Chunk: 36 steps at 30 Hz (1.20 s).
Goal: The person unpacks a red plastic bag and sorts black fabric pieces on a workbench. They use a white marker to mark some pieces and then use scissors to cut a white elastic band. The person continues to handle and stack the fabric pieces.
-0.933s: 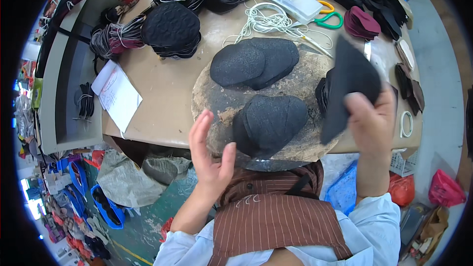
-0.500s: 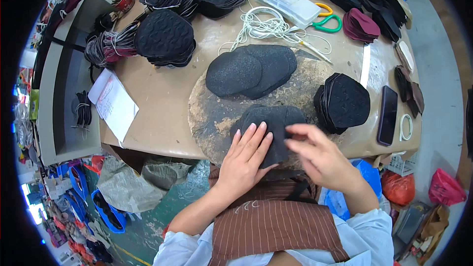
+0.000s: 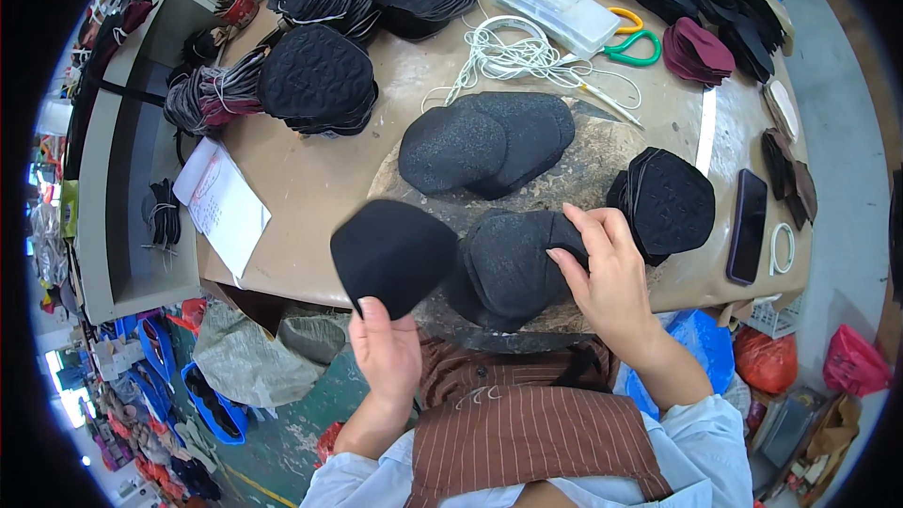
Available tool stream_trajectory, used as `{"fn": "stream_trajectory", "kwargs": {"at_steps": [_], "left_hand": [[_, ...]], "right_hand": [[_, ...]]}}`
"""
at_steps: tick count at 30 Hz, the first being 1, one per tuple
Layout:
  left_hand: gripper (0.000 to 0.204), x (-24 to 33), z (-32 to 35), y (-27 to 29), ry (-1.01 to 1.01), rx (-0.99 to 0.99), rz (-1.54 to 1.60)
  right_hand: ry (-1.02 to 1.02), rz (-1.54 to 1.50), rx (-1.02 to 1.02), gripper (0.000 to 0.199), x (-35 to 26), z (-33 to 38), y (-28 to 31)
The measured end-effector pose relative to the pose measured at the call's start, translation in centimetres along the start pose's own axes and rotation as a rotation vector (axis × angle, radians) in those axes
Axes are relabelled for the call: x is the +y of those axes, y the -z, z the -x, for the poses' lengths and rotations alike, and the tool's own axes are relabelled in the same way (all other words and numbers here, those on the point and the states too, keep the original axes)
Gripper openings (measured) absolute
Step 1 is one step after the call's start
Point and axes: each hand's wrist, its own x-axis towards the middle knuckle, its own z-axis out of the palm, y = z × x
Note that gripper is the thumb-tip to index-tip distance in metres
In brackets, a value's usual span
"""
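Your left hand [image 3: 387, 357] clamped a black pad [image 3: 390, 254] by its lower edge while your right hand [image 3: 607, 273] pinched the front stack [image 3: 513, 268], where light pressure seemed best.

Left hand [image 3: 388, 357] partly hidden behind black piece [image 3: 393, 256]

The held piece [image 3: 393, 254] is plain black, the apron [image 3: 541, 447] brown with pale pinstripes.

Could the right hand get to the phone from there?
Probably yes: the phone lies uncovered to the right of the right hand. The black stack stands partly between them, but the way round its near side looks free.
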Motion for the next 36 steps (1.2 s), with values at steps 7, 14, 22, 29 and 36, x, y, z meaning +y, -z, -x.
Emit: {"fn": "stream_trajectory", "kwargs": {"at_steps": [7,14,22,29,36], "left_hand": [[0.041,0.7,-0.6,0.6,-0.078,0.041,-0.052],[0.041,0.6,-0.6,0.6,-0.092,0.047,-0.036],[0.041,0.8,-0.7,0.8,-0.109,0.060,-0.048],[0.041,0.5,-0.9,0.5,-0.096,0.058,-0.035],[0.041,0.6,-1.0,0.4,-0.099,0.056,-0.043]], "right_hand": [[0.134,0.073,0.148,0.044,0.0,0.4,-0.6],[0.193,0.071,0.242,0.033,0.5,0.7,-1.0],[0.421,-0.191,0.326,0.021,1.4,1.8,-1.1],[0.540,-0.309,0.276,0.025,2.8,3.3,-1.2],[0.591,-0.327,0.290,0.028,2.4,2.7,-0.7]]}}
